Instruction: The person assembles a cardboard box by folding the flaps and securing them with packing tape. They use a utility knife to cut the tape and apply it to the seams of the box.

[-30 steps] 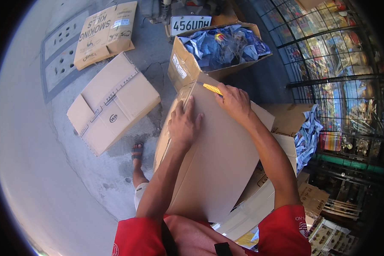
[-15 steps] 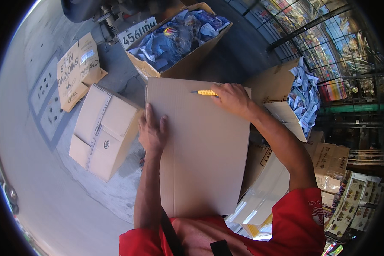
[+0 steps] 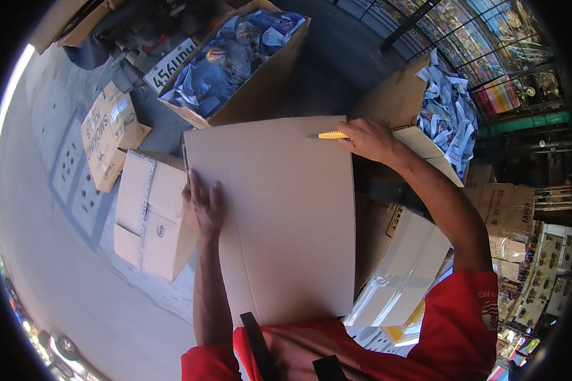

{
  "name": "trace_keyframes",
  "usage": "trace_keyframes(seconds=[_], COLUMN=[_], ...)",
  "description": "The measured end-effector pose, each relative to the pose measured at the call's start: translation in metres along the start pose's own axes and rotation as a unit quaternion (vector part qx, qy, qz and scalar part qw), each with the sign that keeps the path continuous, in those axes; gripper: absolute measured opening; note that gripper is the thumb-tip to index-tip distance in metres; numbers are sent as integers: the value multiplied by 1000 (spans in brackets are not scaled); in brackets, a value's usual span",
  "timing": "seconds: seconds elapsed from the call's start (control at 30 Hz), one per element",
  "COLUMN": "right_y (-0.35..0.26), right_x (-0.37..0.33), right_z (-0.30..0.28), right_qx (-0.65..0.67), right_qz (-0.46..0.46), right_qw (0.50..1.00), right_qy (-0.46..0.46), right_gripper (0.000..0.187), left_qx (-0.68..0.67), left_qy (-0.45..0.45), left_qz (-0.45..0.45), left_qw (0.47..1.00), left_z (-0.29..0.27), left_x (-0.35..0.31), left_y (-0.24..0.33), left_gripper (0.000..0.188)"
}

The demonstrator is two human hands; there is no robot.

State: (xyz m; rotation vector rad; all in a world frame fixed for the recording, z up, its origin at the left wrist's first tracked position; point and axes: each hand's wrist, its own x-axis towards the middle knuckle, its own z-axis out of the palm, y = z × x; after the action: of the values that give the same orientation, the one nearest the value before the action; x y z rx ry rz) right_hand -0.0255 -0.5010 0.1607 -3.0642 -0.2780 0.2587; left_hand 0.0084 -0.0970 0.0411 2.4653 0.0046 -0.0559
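Note:
A large plain brown cardboard sheet (image 3: 279, 216) lies in front of me, its near edge against my body. It may be a folded box; a fold line runs down its left part. My left hand (image 3: 203, 206) grips its left edge, thumb and forefinger on the top face, other fingers partly hidden at the edge. My right hand (image 3: 368, 140) is at the far right corner, closed around a yellow utility knife (image 3: 332, 135). The knife's blade points left, over the sheet near its far edge; whether it touches the cardboard I cannot tell.
Open boxes of crumpled newspaper stand beyond the sheet (image 3: 257, 95) and at the right (image 3: 407, 95). A white carton (image 3: 152, 216) and a brown carton (image 3: 111, 133) sit on the floor at left. A taped carton (image 3: 400, 273) is by my right arm. Wire racks (image 3: 489, 57) line the right.
The view has shifted, and sheet and hands now appear further left relative to the frame. The right hand with the knife is closer to the sheet's far right corner.

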Motion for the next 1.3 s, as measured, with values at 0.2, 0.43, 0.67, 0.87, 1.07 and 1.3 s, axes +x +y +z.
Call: trace_keyframes(seconds=[0.2,0.43,0.67,0.87,1.07,1.3], right_y=[29,48,77,117,91,-45], right_x=[-15,-31,-48,-108,-214,-376], right_z=[12,-1,13,5,15,102], right_qx=[-17,3,7,-170,40,54], right_qz=[-22,10,5,105,324,429], right_qw=[998,1000,1000,974,937,869], right_qy=[57,6,25,-102,123,242], right_gripper=[28,23,20,23,32,38], left_qx=[-1,19,21,-3,-40,-285], left_qy=[13,-2,1,-6,-20,-68], left_qz=[35,12,22,30,21,55], left_qw=[999,1000,1000,1000,999,955], left_z=[4,1,2,-4,-1,-86], left_x=[2,3,5,6,8,-29], left_y=[-5,-2,-2,-8,-13,124], left_gripper=[75,76,76,75,81,65])
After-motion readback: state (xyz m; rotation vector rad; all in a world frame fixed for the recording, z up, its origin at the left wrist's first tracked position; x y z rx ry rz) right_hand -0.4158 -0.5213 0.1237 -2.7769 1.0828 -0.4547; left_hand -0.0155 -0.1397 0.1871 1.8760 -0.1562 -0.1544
